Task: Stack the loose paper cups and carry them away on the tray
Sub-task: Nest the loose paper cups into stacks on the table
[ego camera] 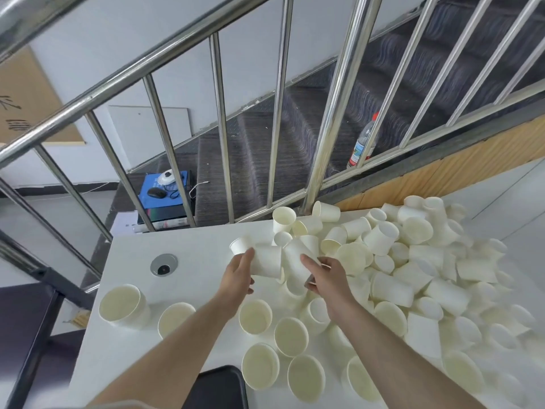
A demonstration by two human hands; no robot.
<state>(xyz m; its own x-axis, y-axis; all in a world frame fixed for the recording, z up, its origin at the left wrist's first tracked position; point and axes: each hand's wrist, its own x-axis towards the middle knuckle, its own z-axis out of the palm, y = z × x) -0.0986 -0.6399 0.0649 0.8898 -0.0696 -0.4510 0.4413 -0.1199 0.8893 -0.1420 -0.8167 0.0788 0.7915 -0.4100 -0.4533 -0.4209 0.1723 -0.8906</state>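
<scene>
A short stack of cups was grasped in the left hand, and a single cup was gripped by the right hand, near the far edge of the table. The loose cups were heaped toward its right edge. No tray was seen. Nesting would be eased if rim and base were aligned squarely and pressed lightly.
</scene>
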